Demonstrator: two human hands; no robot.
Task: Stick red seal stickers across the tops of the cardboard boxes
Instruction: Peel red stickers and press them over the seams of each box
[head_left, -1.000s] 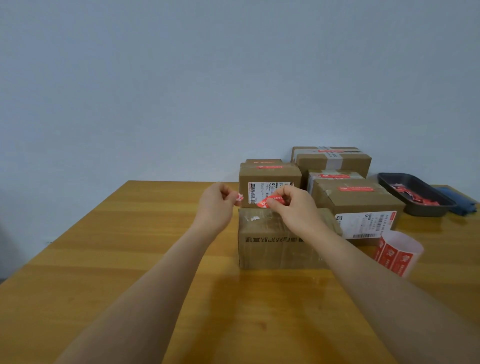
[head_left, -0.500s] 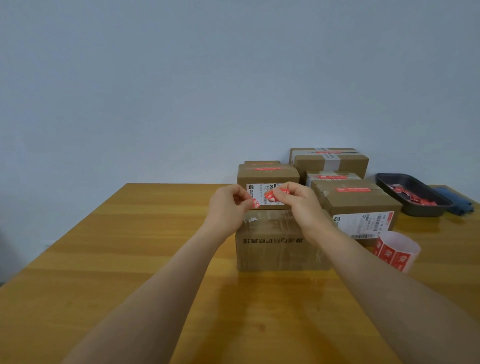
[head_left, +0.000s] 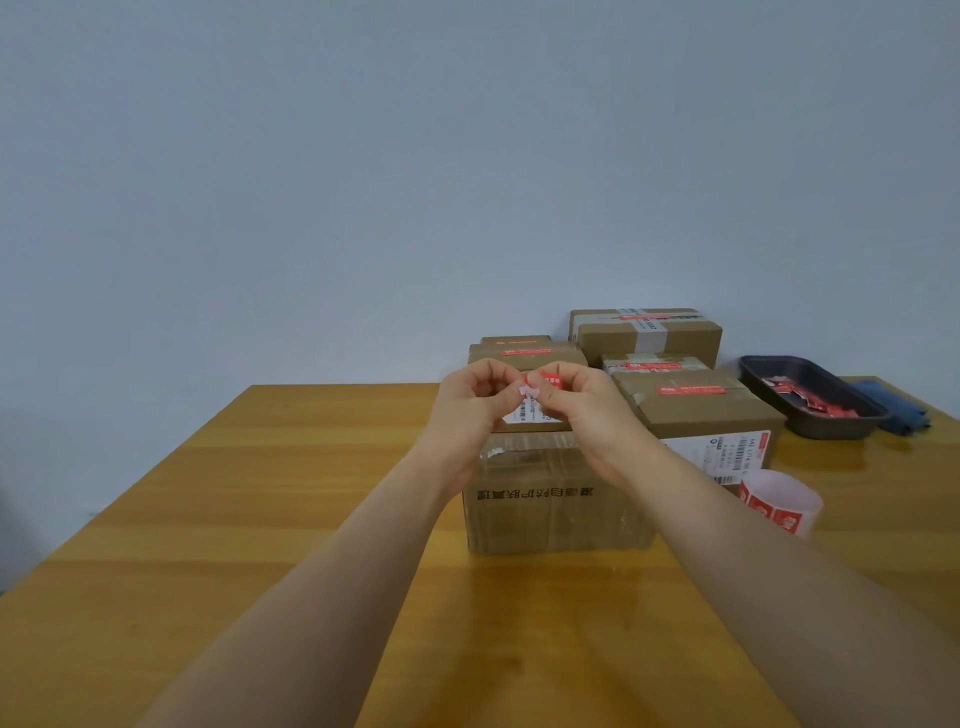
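Both hands, left hand (head_left: 475, 402) and right hand (head_left: 582, 410), pinch one red sticker (head_left: 543, 382) with curled fingers, held above the near box (head_left: 556, 499), likely to peel its backing before sealing that top.

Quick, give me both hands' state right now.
Left hand: pinching one end of the red seal sticker.
Right hand: pinching the sticker's other end.

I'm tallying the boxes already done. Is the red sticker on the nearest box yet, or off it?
Off it. Both hands, left and right, pinch the red sticker above the nearest box, whose visible top shows none.
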